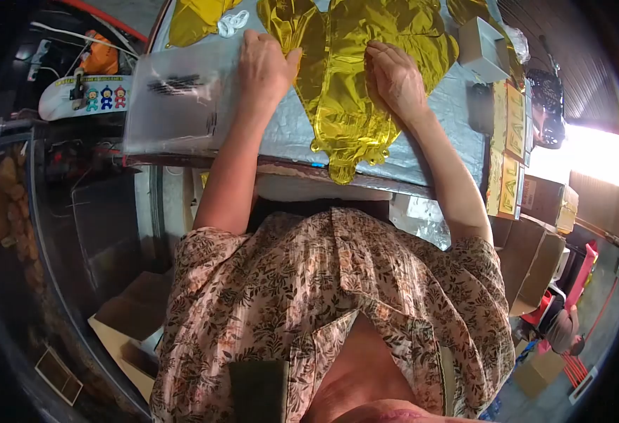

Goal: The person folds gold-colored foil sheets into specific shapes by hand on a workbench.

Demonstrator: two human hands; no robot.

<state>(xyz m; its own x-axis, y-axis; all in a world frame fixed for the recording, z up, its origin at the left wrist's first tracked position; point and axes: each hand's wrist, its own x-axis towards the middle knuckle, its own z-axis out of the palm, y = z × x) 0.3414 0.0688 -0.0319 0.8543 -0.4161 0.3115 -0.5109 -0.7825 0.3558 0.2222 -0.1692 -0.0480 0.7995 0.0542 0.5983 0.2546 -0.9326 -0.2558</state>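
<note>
A flat, wrinkled gold foil balloon [338,77] lies over the table, its crimped narrow end at the edge nearest me. My left hand [266,65] is closed at the balloon's left edge, the thumb against the foil. On the right half of the foil, my right hand [397,77] has its fingers drawn together, pinching the material; its thumb is mostly hidden. Beside my left wrist sits a clear plastic box [140,116] with dark thin pieces inside. A small bundle of white string [233,23] rests beyond that box.
More gold foil [200,20] lies at the far left of the table. An open white box [482,49] stands at the right, near yellow boxes [512,127] lettered "FALL". Cardboard boxes [542,204] are stacked lower right. A skateboard deck [87,96] is at left. Another person [562,330] is in the background.
</note>
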